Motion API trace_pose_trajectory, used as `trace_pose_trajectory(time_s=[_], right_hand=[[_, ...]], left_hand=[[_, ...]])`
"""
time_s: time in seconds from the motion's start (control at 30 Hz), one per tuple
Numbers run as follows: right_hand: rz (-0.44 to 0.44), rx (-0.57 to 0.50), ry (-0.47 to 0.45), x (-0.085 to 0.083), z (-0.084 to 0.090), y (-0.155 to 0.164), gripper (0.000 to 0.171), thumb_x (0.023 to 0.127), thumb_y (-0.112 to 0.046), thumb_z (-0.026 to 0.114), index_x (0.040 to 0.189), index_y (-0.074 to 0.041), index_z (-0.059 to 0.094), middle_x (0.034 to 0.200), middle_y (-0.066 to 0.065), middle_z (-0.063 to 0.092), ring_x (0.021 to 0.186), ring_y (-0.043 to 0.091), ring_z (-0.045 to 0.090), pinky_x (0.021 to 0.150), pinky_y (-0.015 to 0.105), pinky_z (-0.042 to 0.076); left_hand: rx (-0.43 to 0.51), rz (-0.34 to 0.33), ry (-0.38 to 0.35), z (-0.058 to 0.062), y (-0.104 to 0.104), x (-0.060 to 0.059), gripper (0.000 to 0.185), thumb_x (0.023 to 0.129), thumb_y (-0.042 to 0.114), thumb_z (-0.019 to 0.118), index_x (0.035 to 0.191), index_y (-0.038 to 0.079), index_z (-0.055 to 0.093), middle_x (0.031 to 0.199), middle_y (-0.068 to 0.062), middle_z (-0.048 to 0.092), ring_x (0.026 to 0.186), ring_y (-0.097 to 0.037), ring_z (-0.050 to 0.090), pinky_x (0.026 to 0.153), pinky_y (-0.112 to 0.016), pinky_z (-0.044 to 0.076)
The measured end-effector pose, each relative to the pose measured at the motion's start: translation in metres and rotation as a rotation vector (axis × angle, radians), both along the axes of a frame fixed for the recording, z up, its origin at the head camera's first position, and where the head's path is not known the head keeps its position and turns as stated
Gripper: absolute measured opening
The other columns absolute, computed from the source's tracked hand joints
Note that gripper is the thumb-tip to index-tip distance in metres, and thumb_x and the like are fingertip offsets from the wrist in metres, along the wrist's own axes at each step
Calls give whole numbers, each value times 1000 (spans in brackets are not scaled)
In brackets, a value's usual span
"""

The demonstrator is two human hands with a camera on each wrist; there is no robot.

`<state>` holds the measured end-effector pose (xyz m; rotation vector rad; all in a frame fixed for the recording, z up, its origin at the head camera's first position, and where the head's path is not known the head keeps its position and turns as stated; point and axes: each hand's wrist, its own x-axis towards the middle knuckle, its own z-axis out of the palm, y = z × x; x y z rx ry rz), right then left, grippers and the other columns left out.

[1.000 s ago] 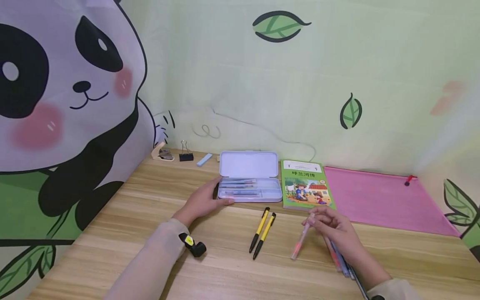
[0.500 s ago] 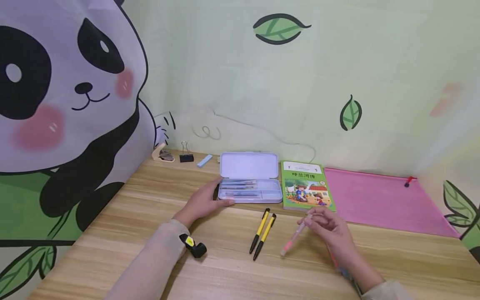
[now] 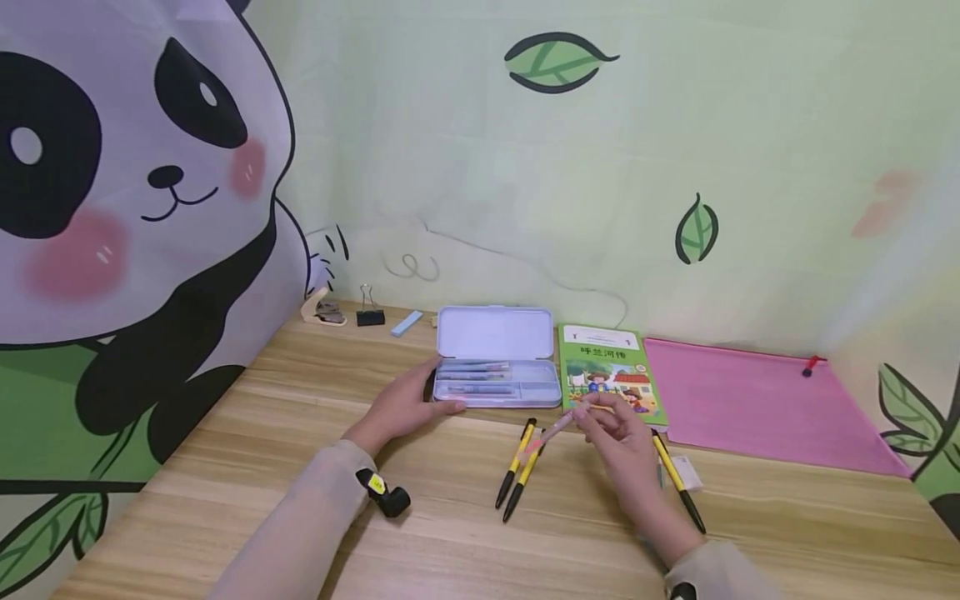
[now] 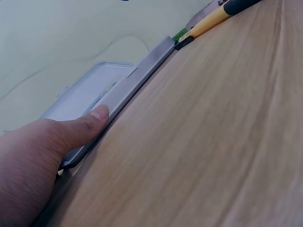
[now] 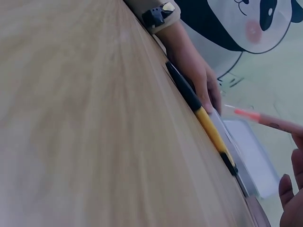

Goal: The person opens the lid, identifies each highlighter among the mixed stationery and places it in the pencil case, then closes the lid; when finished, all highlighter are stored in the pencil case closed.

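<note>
An open lilac pencil case (image 3: 525, 393) with several pens inside lies at the back of the wooden desk (image 3: 225, 467). My left hand (image 3: 420, 398) grips its left end, the thumb (image 4: 90, 124) lying along the front wall of the pencil case (image 4: 128, 92). My right hand (image 3: 592, 414) pinches a translucent pink pen (image 3: 553, 430) by one end, lifted off the desk just in front of the case's right corner. In the right wrist view the pink pen (image 5: 265, 118) points left above the case. Two yellow-and-black pens (image 3: 520, 467) lie side by side under it.
A green picture book (image 3: 609, 375) lies right of the case, then a pink zip folder (image 3: 757, 404). Another yellow-and-black pen (image 3: 678, 483) and a white eraser (image 3: 686, 473) lie right of my right forearm. A binder clip (image 3: 369, 315) and blue eraser (image 3: 406, 322) sit by the wall.
My right hand has lifted the pink pen off the desk and carried it left and back, toward the case. The left hand has stayed on the case.
</note>
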<state>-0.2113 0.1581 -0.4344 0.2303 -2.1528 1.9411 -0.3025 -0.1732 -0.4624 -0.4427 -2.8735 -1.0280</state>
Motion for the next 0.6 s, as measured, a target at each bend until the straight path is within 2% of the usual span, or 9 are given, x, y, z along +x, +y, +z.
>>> trace_pose_trajectory(time_s=[0.1,0.23,0.37,0.6], right_hand=[[-27,-29,40,-7,-2,-13,36,95,-23,72,118,3,62,99,9,77,88,28,68,72,29,54],[-31,-70,79,-18,-4,-25,33,95,-23,72,116,1,63,101,10,77,88,26,69,74,32,55],[-30,-107,75,-30,-5,-37,30,95,-22,71,116,-1,65,106,10,76,93,23,71,78,32,56],[-60,-160,91,-46,-5,-55,25,94,-10,71,115,2,67,109,16,72,93,22,70,85,36,59]], left_hand=[[4,0,-6,-1,-1,0,103,81,67,71,160,16,29,158,-12,39,144,-32,36,117,-51,30],[16,-13,2,-1,-1,-1,102,81,66,72,160,16,29,158,-12,39,144,-33,37,117,-52,30],[14,-16,5,-1,-2,-2,102,82,66,72,160,17,30,158,-11,40,144,-33,37,117,-52,31],[1,-5,-4,-1,-2,-1,104,81,69,70,160,15,29,159,-12,38,145,-33,35,118,-52,29]])
